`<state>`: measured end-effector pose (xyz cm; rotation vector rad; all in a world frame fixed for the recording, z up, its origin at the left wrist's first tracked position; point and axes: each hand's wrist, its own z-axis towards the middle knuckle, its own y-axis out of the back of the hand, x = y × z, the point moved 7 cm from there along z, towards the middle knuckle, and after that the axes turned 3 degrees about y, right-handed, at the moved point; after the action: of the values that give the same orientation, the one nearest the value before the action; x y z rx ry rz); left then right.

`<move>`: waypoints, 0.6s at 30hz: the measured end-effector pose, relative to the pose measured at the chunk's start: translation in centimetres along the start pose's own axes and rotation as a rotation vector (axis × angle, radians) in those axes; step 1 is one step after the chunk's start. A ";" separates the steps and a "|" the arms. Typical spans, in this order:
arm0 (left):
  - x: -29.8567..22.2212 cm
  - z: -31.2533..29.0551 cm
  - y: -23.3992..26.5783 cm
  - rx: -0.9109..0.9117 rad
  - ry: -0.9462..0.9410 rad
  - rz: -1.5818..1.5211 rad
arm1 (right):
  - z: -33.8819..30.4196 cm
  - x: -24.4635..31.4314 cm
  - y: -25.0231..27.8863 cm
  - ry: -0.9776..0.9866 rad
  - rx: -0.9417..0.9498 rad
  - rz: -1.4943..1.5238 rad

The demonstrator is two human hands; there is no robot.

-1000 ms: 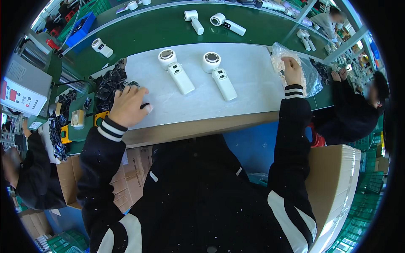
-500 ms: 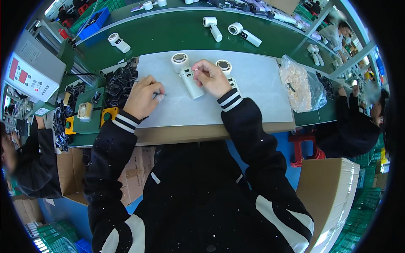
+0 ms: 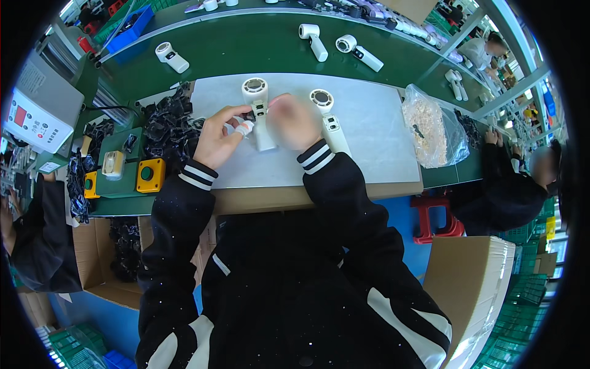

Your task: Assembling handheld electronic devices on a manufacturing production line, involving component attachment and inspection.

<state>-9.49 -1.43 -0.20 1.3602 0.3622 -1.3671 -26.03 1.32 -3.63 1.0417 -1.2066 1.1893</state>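
Across a white handheld device (image 3: pixel 263 125), left hand (image 3: pixel 220 135) faces right hand (image 3: pixel 297 125).

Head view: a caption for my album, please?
Left hand and right hand flank a white round-headed device on a pale board.

At the left end of the green bench (image 3: pixel 264 46) I could make out a grey machine casing (image 3: pixel 46 92) with a red display. Nearer me, yellow button boxes (image 3: pixel 150 176) flanked a green fixture (image 3: pixel 126 179). A blue bin (image 3: pixel 130 32) sat toward the upper left. Below the bench on the left I saw an open carton (image 3: pixel 92 264), with a co-worker in black (image 3: pixel 43 246) beyond it. On my right, a red plastic stool (image 3: pixel 424 216) stood on the blue floor (image 3: pixel 402 212) behind a tall carton (image 3: pixel 458 270); green crates (image 3: pixel 521 320) were stacked farther out. Another dark-clothed co-worker (image 3: pixel 510 197) leaned toward the bench there, near a grey metal frame (image 3: pixel 516 90).
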 end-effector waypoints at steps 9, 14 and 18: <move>3.1 1.6 0.4 -0.087 0.161 -0.341 | 0.0 0.8 -1.8 0.558 -0.181 -0.694; 3.9 2.2 -0.3 -0.071 0.262 -0.389 | 0.1 1.3 -2.3 0.588 -0.272 -0.681; 4.1 2.4 -0.5 -0.122 0.271 -0.451 | 0.0 1.4 -2.1 0.565 -0.312 -0.655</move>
<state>-9.96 -5.07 -3.16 1.4155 0.9665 -1.4918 -24.01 1.22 -2.20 0.7061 -0.5136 0.6742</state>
